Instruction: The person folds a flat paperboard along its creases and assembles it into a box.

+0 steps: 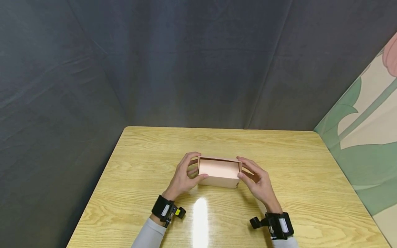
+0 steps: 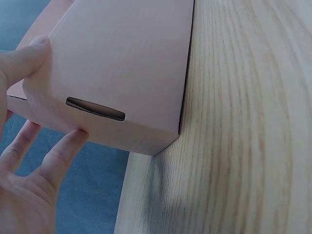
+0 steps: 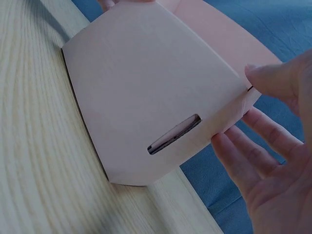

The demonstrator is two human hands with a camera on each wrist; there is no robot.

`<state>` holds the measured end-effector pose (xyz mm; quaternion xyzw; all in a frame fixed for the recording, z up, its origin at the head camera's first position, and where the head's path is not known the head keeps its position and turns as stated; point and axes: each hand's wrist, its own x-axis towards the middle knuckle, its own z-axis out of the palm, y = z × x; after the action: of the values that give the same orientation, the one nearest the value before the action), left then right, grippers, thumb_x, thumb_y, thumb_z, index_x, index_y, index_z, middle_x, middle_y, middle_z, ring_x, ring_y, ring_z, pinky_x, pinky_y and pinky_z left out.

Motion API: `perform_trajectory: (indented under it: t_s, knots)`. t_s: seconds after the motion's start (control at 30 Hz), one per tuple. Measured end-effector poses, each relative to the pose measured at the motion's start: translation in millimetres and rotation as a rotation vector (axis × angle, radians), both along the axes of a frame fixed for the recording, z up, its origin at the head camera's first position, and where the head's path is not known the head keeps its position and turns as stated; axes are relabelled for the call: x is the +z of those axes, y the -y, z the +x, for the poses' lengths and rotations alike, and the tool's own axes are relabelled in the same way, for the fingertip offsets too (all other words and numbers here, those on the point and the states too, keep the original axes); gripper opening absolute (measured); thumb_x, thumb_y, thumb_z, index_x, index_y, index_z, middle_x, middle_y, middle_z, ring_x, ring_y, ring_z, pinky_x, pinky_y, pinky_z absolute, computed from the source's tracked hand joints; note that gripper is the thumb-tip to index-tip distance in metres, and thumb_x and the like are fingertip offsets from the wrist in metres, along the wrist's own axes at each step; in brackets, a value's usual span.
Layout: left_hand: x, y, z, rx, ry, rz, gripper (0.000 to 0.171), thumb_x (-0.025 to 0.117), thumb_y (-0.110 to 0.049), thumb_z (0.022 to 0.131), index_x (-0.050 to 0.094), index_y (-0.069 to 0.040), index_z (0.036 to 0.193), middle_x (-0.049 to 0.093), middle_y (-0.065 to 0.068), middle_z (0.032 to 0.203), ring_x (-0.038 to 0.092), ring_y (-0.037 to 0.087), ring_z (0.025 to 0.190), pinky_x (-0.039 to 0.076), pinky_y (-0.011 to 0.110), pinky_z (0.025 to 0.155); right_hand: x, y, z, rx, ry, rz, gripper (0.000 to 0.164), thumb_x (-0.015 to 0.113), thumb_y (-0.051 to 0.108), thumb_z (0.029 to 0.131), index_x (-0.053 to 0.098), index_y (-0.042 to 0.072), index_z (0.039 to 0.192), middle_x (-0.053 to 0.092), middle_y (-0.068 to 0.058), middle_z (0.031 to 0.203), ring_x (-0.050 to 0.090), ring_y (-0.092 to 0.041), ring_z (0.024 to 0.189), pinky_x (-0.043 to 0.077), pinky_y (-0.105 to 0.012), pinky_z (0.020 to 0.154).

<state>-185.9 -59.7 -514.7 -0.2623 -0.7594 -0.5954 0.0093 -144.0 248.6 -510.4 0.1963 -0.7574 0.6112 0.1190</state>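
Note:
A small pale pink cardboard box (image 1: 218,182) with an open top stands on the table, its long front side facing me. My left hand (image 1: 182,178) grips its left end, thumb at the front top corner and fingers against the end wall. At the opposite end my right hand (image 1: 260,183) holds it the same way, with its thumb on the near right corner. Each wrist view shows a narrow slot near a lower side edge of the box (image 2: 126,63), and the fingertips press the end just beside it. Part of the inner wall shows in the head view.
The light wood-grain table (image 1: 149,148) has rounded far corners. A dark grey-blue cloth (image 1: 192,69) hangs behind it and along the left. To the right is a fabric (image 1: 369,165) with large green leaves and a pink flower. Black wrist cameras sit on both forearms.

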Motion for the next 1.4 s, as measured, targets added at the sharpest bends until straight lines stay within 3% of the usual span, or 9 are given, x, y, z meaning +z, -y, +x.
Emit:
perform_trajectory:
  t_s: [0.13,0.23,0.37,0.47,0.67,0.87,1.0,1.13,1.4]
  knots:
    - [-1.0,-0.8,-0.4,0.006,-0.002,0.006,0.070,0.086,-0.013,0.092,0.050,-0.018,0.152,0.049,0.011,0.155,0.059,0.040,0.138,0.059,0.042,0.104,2.5,3.4,1.3,-0.029,0.017,-0.048,0.044,0.061,-0.013,0.101,0.061,-0.007,0.144,0.057,-0.032,0.149,0.059,-0.006,0.138,0.055,-0.020,0.105]
    - [-2.4,-1.2,-0.6,0.009,-0.010,0.006,0.069,0.086,-0.012,0.091,0.051,-0.016,0.150,0.049,0.010,0.154,0.060,0.041,0.136,0.060,0.044,0.103,3.9,8.4,1.4,-0.113,0.055,-0.089,0.033,0.058,-0.007,0.105,0.067,-0.008,0.137,0.063,-0.030,0.143,0.063,-0.005,0.133,0.057,-0.019,0.100]
    - [-3.1,-1.8,0.1,0.008,-0.012,0.010,0.068,0.087,-0.012,0.091,0.052,-0.015,0.149,0.050,0.011,0.153,0.060,0.043,0.135,0.059,0.046,0.103,5.3,16.7,0.2,-0.248,0.127,-0.134,0.024,0.065,0.002,0.105,0.076,-0.005,0.126,0.071,-0.024,0.134,0.069,-0.005,0.123,0.060,-0.020,0.094]
    - [-2.4,-2.3,0.8,0.007,-0.009,0.014,0.067,0.087,-0.012,0.091,0.053,-0.015,0.149,0.050,0.012,0.153,0.060,0.043,0.136,0.059,0.046,0.103,5.9,20.2,-0.7,-0.298,0.149,-0.152,0.021,0.070,0.001,0.102,0.078,-0.004,0.120,0.073,-0.023,0.131,0.070,-0.006,0.122,0.059,-0.018,0.096]
    - [2.5,-3.8,3.2,0.030,0.003,0.030,0.059,0.084,-0.013,0.094,0.055,-0.015,0.145,0.051,0.015,0.152,0.060,0.043,0.137,0.060,0.046,0.102,7.1,20.7,-0.9,-0.277,0.147,-0.174,0.019,0.071,-0.004,0.099,0.078,-0.009,0.117,0.072,-0.028,0.131,0.069,-0.008,0.124,0.055,-0.018,0.104]
    - [8.6,-9.6,2.3,0.106,-0.006,0.092,0.023,0.062,-0.014,0.109,0.063,-0.006,0.131,0.060,0.017,0.142,0.061,0.039,0.135,0.058,0.049,0.108,7.1,18.5,-0.7,-0.249,0.174,-0.190,0.020,0.072,-0.003,0.098,0.077,-0.010,0.117,0.070,-0.029,0.134,0.068,-0.009,0.126,0.055,-0.020,0.106]
    - [11.2,-12.6,0.8,0.160,0.065,0.116,0.024,0.051,-0.020,0.115,0.066,-0.004,0.124,0.064,0.017,0.139,0.065,0.038,0.130,0.060,0.045,0.104,7.7,17.7,-0.8,-0.239,0.191,-0.196,0.022,0.073,-0.002,0.098,0.076,-0.011,0.118,0.069,-0.029,0.136,0.067,-0.009,0.128,0.054,-0.020,0.107]
    - [12.9,-12.0,0.1,0.151,0.145,0.143,0.026,0.052,-0.022,0.114,0.067,-0.005,0.127,0.063,0.017,0.141,0.067,0.043,0.127,0.063,0.041,0.097,7.9,17.4,-1.1,-0.237,0.192,-0.189,0.022,0.073,-0.002,0.099,0.076,-0.011,0.118,0.069,-0.029,0.136,0.066,-0.010,0.129,0.052,-0.020,0.109]
    - [13.3,-8.2,-0.2,0.097,0.170,0.177,0.025,0.055,-0.018,0.113,0.067,-0.004,0.128,0.058,0.026,0.147,0.066,0.043,0.129,0.062,0.038,0.096,7.0,19.9,0.7,-0.226,0.185,-0.267,0.022,0.066,-0.002,0.103,0.073,-0.016,0.119,0.072,-0.025,0.133,0.070,-0.011,0.124,0.059,-0.023,0.099]
